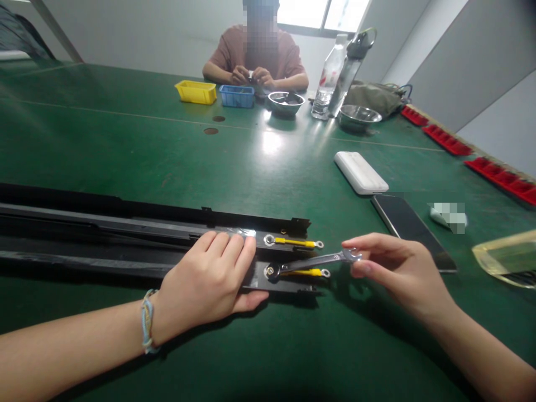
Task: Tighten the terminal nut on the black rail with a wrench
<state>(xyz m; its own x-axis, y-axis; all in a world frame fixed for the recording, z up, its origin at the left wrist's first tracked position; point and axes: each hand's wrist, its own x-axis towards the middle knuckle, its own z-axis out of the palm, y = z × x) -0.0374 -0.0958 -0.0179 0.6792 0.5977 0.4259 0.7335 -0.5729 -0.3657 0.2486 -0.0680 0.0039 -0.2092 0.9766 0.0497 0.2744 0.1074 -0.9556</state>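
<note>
Two long black metal channels (125, 254) lie side by side on the green table. My left hand (209, 279) is wrapped over the right end of the nearer channel, thumb on its front edge. Between the thumb and fingers of my right hand (397, 273) is the open jaw end of a combination wrench (314, 261). The wrench's ring end sits around a nut at the channel's end. Under the wrench, a yellow wire with ring terminals (307, 273) sticks out past the channel. A similar yellow wire (295, 242) is fastened on the farther channel.
A white power bank (360, 173), a phone (412, 229) and a yellowish clear container (506, 259) lie to the right. Across the table a person (259, 58) sits behind yellow (195, 92) and blue (237, 96) bins, near metal bowls (286, 104) and bottles (330, 78).
</note>
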